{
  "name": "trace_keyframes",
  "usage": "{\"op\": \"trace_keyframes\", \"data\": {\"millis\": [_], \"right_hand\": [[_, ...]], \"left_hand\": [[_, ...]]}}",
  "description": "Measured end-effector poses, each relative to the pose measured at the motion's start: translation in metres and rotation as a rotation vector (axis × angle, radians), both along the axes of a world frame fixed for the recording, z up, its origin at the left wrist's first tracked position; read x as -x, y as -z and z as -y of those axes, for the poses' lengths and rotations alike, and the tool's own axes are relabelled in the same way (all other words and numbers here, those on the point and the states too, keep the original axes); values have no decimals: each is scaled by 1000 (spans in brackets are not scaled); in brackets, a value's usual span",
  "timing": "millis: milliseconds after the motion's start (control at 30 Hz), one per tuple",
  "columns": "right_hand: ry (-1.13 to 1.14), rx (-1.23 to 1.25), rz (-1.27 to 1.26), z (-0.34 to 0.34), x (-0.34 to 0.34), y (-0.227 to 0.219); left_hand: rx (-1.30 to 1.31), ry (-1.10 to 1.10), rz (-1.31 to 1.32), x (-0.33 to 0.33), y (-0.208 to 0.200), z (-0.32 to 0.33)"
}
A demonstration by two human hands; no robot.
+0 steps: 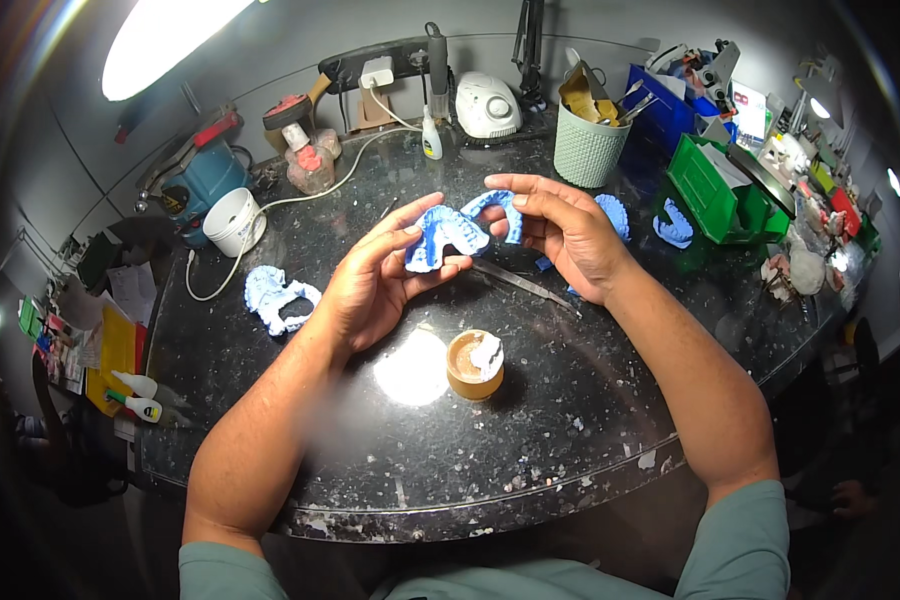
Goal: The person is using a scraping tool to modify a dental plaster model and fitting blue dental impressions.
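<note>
Between the fingers of my left hand [375, 275] is a blue dental impression [440, 238], horseshoe-shaped with tooth marks along its curve. My right hand [570, 230] pinches a thinner blue arch-shaped piece [510, 215] by its outer side. The two pieces meet or overlap at their inner edges; I cannot tell whether they touch. Behind my hands, a slim metal tool [525, 283] lies on the dark bench. Nearer to me stands a small tan cup [473, 368] with a white lump at its rim. Another blue impression [275, 298] rests left of my left forearm.
Two more blue pieces, one round [613, 216] and one curved [673, 224], lie right of my right hand. A green bin [715, 205], a woven pot of tools [588, 150], a white bucket [232, 225] and a cable [300, 197] line the back of the speckled bench [570, 430].
</note>
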State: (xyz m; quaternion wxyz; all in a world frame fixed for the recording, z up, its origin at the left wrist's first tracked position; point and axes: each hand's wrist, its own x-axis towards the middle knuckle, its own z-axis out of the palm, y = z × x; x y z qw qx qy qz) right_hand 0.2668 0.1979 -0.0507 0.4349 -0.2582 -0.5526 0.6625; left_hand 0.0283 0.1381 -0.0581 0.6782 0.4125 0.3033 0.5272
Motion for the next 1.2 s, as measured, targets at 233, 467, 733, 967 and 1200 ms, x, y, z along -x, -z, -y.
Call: {"op": "trace_keyframes", "data": {"millis": [233, 467, 733, 967, 1200], "right_hand": [[2, 44, 12, -5, -4, 2], [-45, 115, -92, -10, -9, 3], [320, -509, 673, -25, -24, 11], [486, -800, 780, -27, -21, 14], [908, -682, 940, -46, -96, -29]], "left_hand": [[11, 22, 13, 2, 1, -2], [-9, 13, 2, 0, 0, 0], [-40, -11, -44, -1, 1, 0], [8, -66, -19, 3, 8, -2], [53, -91, -38, 5, 10, -5]]}}
